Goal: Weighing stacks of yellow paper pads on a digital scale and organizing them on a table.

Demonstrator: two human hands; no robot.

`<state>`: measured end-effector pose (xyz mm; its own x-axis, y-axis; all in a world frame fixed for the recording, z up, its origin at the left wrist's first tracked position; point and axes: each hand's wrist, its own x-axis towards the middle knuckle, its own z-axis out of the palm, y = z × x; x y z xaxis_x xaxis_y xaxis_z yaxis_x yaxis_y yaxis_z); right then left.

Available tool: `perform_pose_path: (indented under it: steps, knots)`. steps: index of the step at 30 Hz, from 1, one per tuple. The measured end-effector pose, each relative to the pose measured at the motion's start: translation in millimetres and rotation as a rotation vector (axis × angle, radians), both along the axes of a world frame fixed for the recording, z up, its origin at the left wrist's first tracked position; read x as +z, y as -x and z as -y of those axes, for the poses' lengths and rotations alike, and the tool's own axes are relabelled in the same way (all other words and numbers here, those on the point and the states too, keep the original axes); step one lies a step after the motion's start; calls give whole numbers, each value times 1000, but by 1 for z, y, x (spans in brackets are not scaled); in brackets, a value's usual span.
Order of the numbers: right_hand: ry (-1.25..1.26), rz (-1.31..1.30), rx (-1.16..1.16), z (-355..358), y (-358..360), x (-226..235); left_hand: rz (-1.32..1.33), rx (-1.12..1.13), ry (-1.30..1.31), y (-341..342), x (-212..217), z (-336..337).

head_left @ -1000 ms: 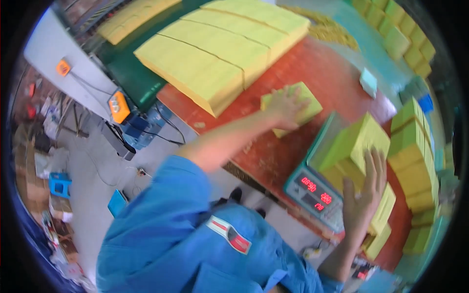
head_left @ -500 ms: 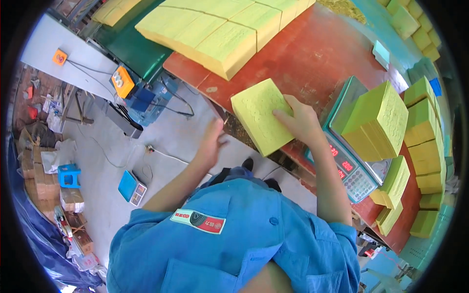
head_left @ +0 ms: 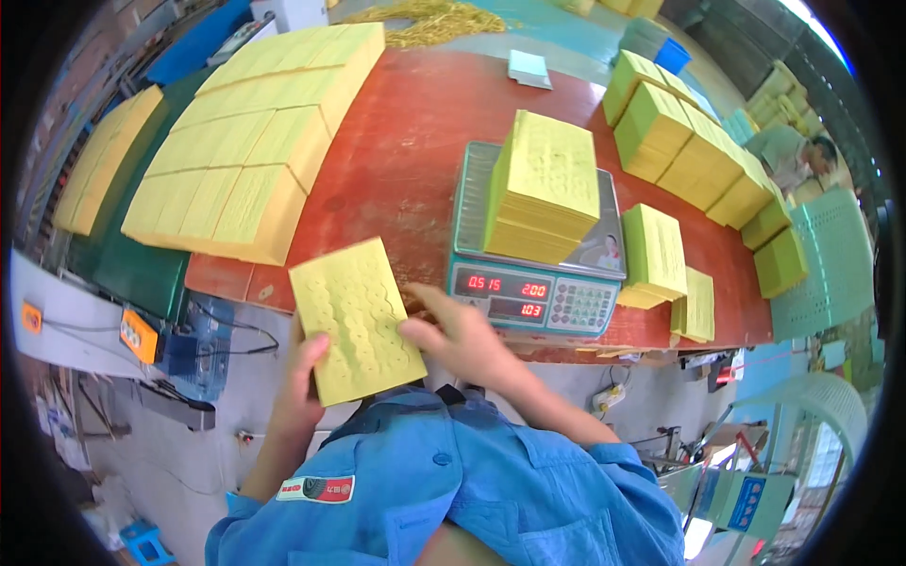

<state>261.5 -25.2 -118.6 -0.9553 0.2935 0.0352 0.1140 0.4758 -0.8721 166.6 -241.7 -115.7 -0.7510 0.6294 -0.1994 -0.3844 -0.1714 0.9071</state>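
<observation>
A stack of yellow paper (head_left: 354,325), its top sheet stamped with rows of curved cut marks, is held in front of my chest, beside the table's near edge. My left hand (head_left: 304,373) grips its left edge, thumb on top and the other fingers hidden beneath. At the right edge my right hand (head_left: 464,341) has its thumb against the paper, with some fingers behind it. A taller stack of the same paper (head_left: 543,189) stands on the digital scale (head_left: 528,302), whose red display is lit.
Yellow paper blocks (head_left: 241,179) cover the left of the red table (head_left: 396,160); smaller stacks (head_left: 651,255) stand right of the scale. More blocks (head_left: 694,156) line the right edge. A pale pad (head_left: 528,69) lies at the back. A person (head_left: 793,156) is at the far right.
My view has swung right toward the scale. My left hand, apart from the paper before, now grips its left edge. The paper stack has come closer to my chest; my right hand stays on it.
</observation>
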Motion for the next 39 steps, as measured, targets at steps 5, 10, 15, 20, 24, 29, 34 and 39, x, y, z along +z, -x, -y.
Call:
perform_pose_path:
  steps: [5, 10, 15, 20, 24, 29, 34, 39]
  knots:
    - [461, -163, -204, -84, -38, 70, -133, -241, -218, 22, 90, -64]
    - [732, -392, -401, -151, -21, 135, -271, -441, -355, 49, 148, -205]
    - [743, -266, -546, -238, 0, 114, -177, -636, -4, 79, 163, -285]
    - [652, -174, -541, -244, 1, 97, -193, -720, 154, 100, 134, -305]
    - [603, -145, -488, -248, -1, 93, -276, -612, 147, 96, 130, -306]
    - [600, -171, -486, -244, -1, 91, -299, -569, 166, 95, 127, -304]
    - [579, -176, -502, -245, -5, 85, -271, -604, 183, 91, 130, -301]
    - [509, -147, -491, -247, -6, 74, -396, -513, 243, 88, 118, -301]
